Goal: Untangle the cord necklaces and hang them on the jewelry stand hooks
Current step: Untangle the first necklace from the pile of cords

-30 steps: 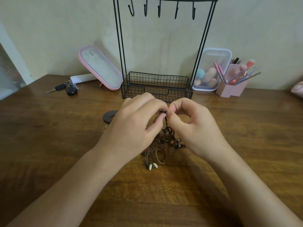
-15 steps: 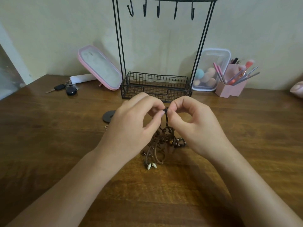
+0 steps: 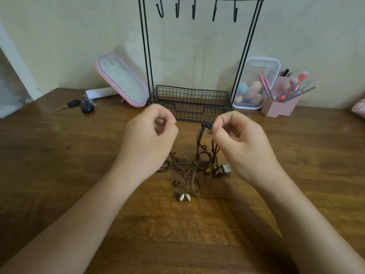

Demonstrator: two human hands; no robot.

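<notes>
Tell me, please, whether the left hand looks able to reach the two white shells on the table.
Probably yes: the left hand hovers beside the tangle, seemingly holding nothing, and the white shells lie exposed on the table at the pile's near edge.

Five hooks (image 3: pixel 194 10) are counted on one stand (image 3: pixel 147 56), above the grip of the right hand (image 3: pixel 243 143). One wire basket (image 3: pixel 189 95) is counted just behind the grip. Below it, two white shells (image 3: pixel 184 197) are counted on one tangle of cords (image 3: pixel 195 167); the cord count cannot be determined. One mirror (image 3: pixel 122 80) and one bunch of keys (image 3: pixel 83 104) are counted to the left, one clear box (image 3: pixel 256 66) and one pink holder (image 3: pixel 276 107) to the right.
</notes>
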